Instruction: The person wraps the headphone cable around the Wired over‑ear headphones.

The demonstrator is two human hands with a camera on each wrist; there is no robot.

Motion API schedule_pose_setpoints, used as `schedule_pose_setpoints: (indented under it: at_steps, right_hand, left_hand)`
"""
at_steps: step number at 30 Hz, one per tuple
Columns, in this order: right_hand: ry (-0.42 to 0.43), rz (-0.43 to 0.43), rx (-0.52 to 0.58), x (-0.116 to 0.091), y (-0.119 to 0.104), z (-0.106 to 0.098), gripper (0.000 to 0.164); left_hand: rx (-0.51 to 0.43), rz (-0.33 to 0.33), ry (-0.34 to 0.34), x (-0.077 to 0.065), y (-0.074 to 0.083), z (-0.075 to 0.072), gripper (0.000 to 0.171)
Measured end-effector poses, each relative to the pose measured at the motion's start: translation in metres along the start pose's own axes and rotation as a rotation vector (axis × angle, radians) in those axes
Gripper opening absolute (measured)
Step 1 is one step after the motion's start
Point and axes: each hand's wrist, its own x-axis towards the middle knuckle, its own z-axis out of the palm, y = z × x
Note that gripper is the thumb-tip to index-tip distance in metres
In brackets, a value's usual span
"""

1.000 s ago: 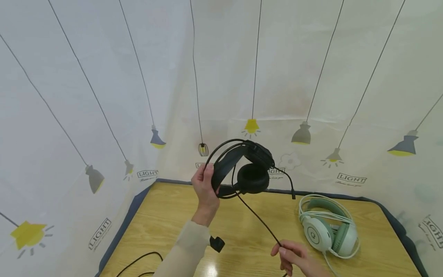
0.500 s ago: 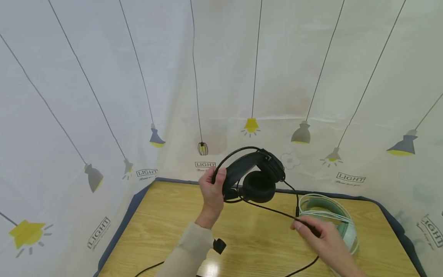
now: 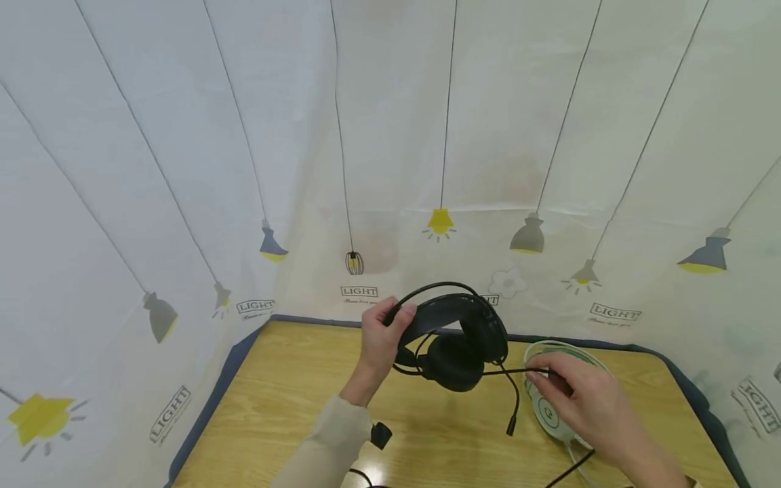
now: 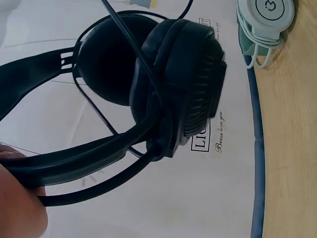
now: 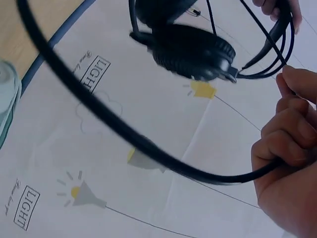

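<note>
My left hand (image 3: 379,339) grips the headband of a black headset (image 3: 454,362), thumb over the band, holding it up above the table. Both padded ear cups hang toward the right, and a thin microphone boom (image 3: 513,410) dangles from one of them. The headset's black cable (image 3: 509,371) runs across to my right hand (image 3: 594,403), which pinches it between thumb and forefinger. In the right wrist view the other fingers curl round the cable too, and a slack loop of cable (image 5: 119,126) leaves the hand. Behind my right hand lie mint-green and white headphones (image 3: 545,410), partly hidden.
The wooden table (image 3: 293,373) has a dark blue border and stands against a white wall covering (image 3: 396,135) printed with lamps. More black cable (image 3: 361,474) lies near the front. A small black block (image 3: 381,435) shows beside my left sleeve.
My left hand has brought the headset lower and to the right. My right hand has risen to the right, drawing the cable nearly level and now covering part of the green headphones.
</note>
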Motion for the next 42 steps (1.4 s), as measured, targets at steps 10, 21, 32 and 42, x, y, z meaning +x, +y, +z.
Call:
schedule_pose_setpoints:
  at_steps: [10,21,32,42]
  right_hand:
    - [0.025,-0.071,-0.161,0.008,0.016,-0.015,0.025]
    - [0.104,-0.177,-0.221,0.030,0.024,-0.017,0.053]
    - [0.108,-0.119,-0.181,0.035,0.030,-0.013,0.052]
    - [0.134,-0.103,-0.223,0.043,0.035,-0.010,0.058]
  left_hand:
    - [-0.088,-0.234,-0.117,0.000,-0.002,-0.004,0.034]
    - [-0.244,-0.378,-0.269,0.001,-0.002,-0.011,0.030]
    - [-0.490,-0.449,-0.392,-0.005,-0.004,-0.015,0.030]
    - [-0.620,-0.454,-0.380,-0.008,-0.011,-0.018,0.031]
